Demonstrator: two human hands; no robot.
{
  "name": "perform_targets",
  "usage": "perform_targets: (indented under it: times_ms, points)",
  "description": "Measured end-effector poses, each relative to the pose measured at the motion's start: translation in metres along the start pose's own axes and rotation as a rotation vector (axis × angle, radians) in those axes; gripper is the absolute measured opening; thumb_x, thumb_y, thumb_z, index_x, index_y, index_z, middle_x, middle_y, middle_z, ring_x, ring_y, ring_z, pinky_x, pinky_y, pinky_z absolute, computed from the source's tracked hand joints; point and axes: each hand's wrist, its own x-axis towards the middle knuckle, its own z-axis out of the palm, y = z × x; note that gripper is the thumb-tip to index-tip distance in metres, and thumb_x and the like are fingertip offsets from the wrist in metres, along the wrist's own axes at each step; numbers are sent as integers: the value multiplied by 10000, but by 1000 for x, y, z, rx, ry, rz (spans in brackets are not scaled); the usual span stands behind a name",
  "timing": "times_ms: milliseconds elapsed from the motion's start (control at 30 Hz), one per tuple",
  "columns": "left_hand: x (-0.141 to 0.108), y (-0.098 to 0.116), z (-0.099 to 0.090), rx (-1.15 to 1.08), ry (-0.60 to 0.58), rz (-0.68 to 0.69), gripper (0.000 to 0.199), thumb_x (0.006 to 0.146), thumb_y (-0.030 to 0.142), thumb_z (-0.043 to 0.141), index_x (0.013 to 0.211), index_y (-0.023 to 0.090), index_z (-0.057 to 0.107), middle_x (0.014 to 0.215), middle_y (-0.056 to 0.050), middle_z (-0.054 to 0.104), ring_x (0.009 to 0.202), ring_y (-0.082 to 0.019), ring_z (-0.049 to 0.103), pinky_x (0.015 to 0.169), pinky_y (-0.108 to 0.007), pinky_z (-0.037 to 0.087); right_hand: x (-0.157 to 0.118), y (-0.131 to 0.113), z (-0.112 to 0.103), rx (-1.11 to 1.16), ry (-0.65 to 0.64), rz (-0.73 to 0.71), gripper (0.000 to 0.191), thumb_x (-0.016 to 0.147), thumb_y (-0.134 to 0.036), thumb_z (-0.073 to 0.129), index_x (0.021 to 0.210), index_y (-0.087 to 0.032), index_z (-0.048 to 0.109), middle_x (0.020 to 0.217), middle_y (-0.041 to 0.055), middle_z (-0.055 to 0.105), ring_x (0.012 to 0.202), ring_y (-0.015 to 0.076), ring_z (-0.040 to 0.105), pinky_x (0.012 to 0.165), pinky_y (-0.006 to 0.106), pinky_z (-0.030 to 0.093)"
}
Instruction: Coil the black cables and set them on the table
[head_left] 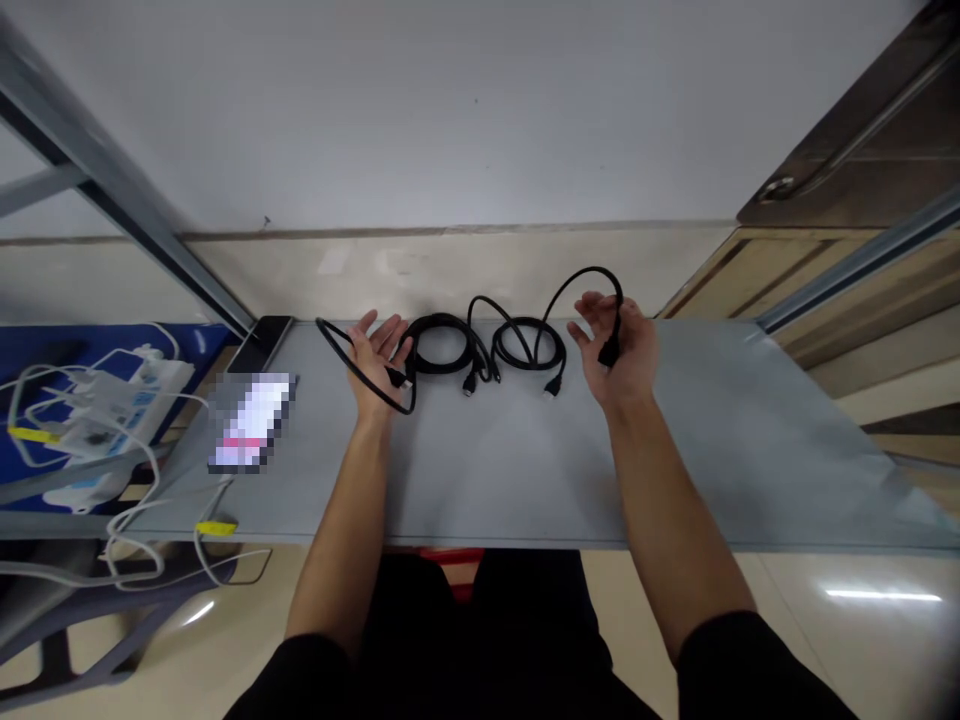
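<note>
Two coils of black cable lie side by side near the back of the grey table: a left coil and a right coil. My left hand is palm up beside the left coil, fingers spread, with a black plug resting on it and a cable loop across the wrist. My right hand, right of the right coil, is palm up with its fingers apart; another black plug lies on its palm, its cable arching back to the coils. Two more plugs rest on the table between my hands.
A phone with a lit, blurred screen and a dark device lie at the table's left. Beyond the left edge are a white power strip and tangled white cables. Metal posts flank the table; a wall stands behind it.
</note>
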Motion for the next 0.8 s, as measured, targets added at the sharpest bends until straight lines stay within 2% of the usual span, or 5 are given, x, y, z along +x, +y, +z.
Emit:
perform_targets:
  times_ms: [267,367,467,633,800]
  points:
    - [-7,2,0,15,-51,-84,548,988,760,548,1012,225,661,977,-116,794,1048,-265,791,947,-403,627,-11,-12,14,146,-179,181,340,858,-582,714,1098,-348,663,1119,36,757,1148,265,720,818,426,638]
    - [-9,1,2,65,-66,-96,526,1004,731,546,862,230,622,837,-84,761,917,-250,795,880,-400,634,-18,-3,23,115,-255,301,435,843,-591,776,1188,-362,643,1087,19,763,1012,241,757,741,396,655]
    - [-15,-4,6,142,-163,-84,546,1023,690,546,738,227,598,792,-90,760,887,-247,794,898,-404,621,-29,12,33,10,-389,385,410,840,-551,815,1146,-314,680,1047,27,768,906,210,755,681,348,647]
    - [-34,-15,14,364,-446,14,558,992,694,600,715,227,732,831,-96,808,957,-262,788,1014,-397,591,-50,23,51,-214,-747,294,250,813,-416,868,950,-230,773,977,58,778,920,203,735,826,354,644]
    - [-55,-12,22,348,-526,-95,312,888,564,802,872,253,825,850,-67,820,980,-285,783,963,-373,612,-62,19,60,-235,-788,211,233,808,-423,863,928,-239,785,1048,71,785,1052,260,736,891,404,630]
